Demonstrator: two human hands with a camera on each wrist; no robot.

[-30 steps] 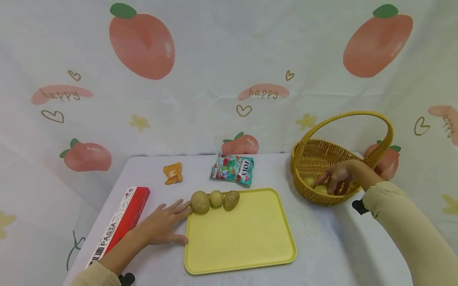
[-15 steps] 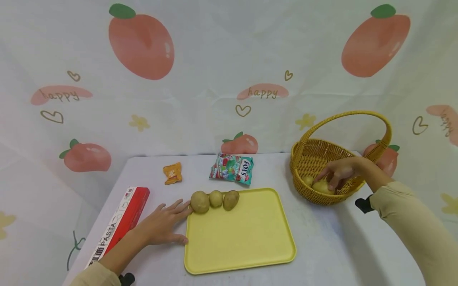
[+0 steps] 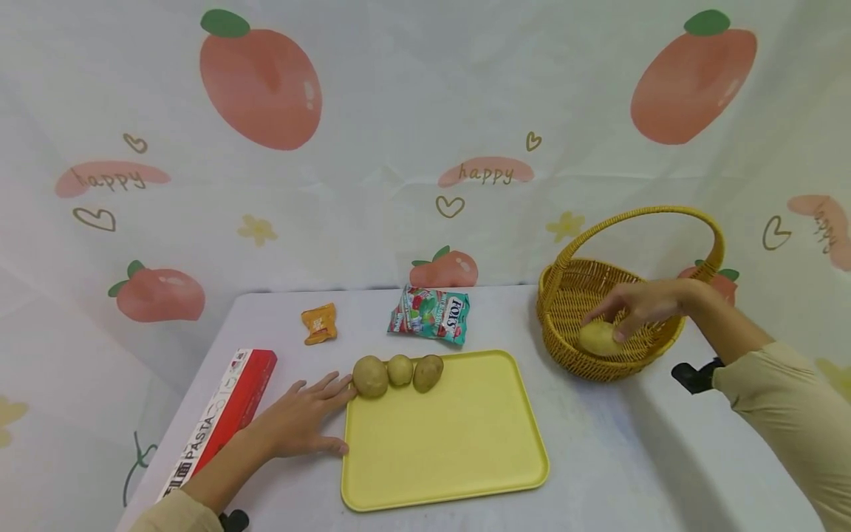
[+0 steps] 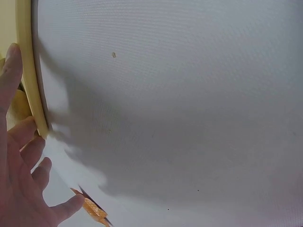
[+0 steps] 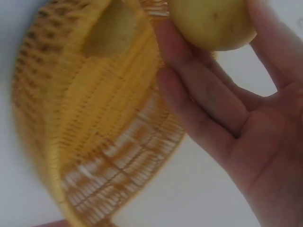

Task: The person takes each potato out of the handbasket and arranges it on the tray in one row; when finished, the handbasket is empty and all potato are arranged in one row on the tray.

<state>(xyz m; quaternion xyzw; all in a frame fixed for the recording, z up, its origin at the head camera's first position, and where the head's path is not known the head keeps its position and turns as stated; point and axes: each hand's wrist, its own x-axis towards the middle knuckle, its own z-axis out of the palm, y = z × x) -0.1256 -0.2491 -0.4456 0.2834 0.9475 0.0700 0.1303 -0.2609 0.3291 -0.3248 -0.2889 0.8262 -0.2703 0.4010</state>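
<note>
My right hand (image 3: pixel 648 304) grips a potato (image 3: pixel 600 338) between thumb and fingers, over the opening of the yellow wicker basket (image 3: pixel 558 347). In the right wrist view the held potato (image 5: pixel 215 23) is pale yellow with small dark spots, and another potato (image 5: pixel 112 30) lies inside the basket. My left hand (image 3: pixel 302 421) rests with spread fingers at the left edge of the yellow tray (image 3: pixel 445 451), thumb and fingertips right at the rim. Along the tray's back left edge sit a large potato (image 3: pixel 370 377), a small round one (image 3: pixel 400 370) and an oval one (image 3: pixel 428 373).
A red and white pasta box (image 3: pixel 226 414) lies left of the left forearm. Behind the tray are an orange snack packet (image 3: pixel 320 324) and a green Fox's candy bag (image 3: pixel 430 315). The basket's tall arched handle (image 3: pixel 638 213) rises behind the right hand.
My right hand has taken hold of a potato in the basket and raised it, drawing slightly up and back. The left hand stays in place at the tray.
</note>
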